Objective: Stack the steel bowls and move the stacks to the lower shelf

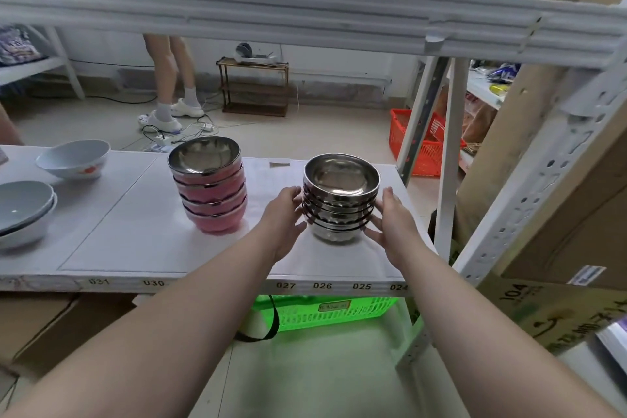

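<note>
Both hands' spread fingers [381, 195] flank steel stack [341, 200].

The near front edge of the white shelf board [217, 283] carries a row of black printed numbers: from left to right 031, 030, then, past the forearm that hides part of the row, 027, 026, 025 and 024. On the brown cardboard box [556, 312] low at the near right, the number 104 is printed in dark ink, turned at an angle. The small label [334, 306] on the bright green plastic basket [366, 314] under the board is too blurred to read.
</note>
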